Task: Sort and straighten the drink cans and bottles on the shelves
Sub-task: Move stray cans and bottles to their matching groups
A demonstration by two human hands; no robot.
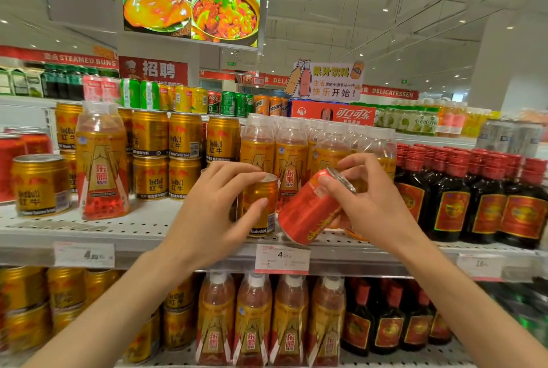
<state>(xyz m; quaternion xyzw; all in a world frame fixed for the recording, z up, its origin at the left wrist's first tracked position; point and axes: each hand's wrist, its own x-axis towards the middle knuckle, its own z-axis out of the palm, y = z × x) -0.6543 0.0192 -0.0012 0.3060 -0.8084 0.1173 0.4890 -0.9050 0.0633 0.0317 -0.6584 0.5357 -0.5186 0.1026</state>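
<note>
My left hand grips a gold Red Bull can that stands upright at the front of the middle shelf. My right hand holds a red can tilted to the right, its silver top up by my fingers and its base just above the shelf edge. Both cans sit in front of a row of orange-labelled bottles. One such bottle stands alone to the left, among stacked gold cans. A single gold can stands at the far left front.
Dark bottles with red caps fill the shelf on the right. Red cans stand at the far left. Price tags hang on the shelf rail. The lower shelf holds gold cans, orange bottles and dark bottles. The top shelf carries mixed cans.
</note>
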